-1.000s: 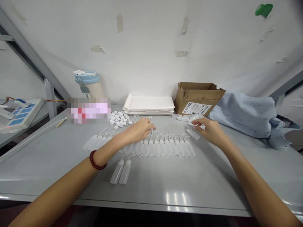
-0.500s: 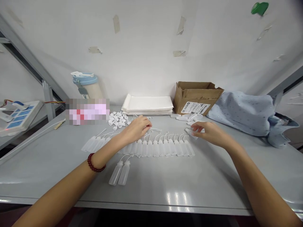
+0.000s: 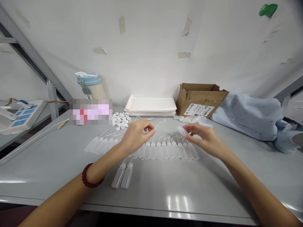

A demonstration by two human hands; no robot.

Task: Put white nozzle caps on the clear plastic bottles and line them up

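Note:
My left hand (image 3: 138,134) pinches a thin, pale flexible tube (image 3: 161,123), whose free end points up and to the right. Between the fingertips of my right hand (image 3: 205,137) is a small translucent plastic bottle (image 3: 182,131), slightly blurred and tilted toward the tube. Bottle and tube are apart. Below both hands lies a row of similar bottles (image 3: 165,152) with curved tubes at their necks; my left forearm hides part of it. Two more tubed bottles (image 3: 127,178) lie nearer the front edge.
White caps (image 3: 121,120) are heaped left of a stack of white envelopes (image 3: 152,105). Several loose bottles (image 3: 189,119) lie before an open cardboard box (image 3: 201,99). Blue cloth (image 3: 248,116) lies at right. A drinking bottle (image 3: 91,85) stands behind a blurred pink item (image 3: 94,113).
My right hand has lifted a bottle from the loose ones and moved left with it. The tube in my left hand now points more upward. The view has shifted slightly.

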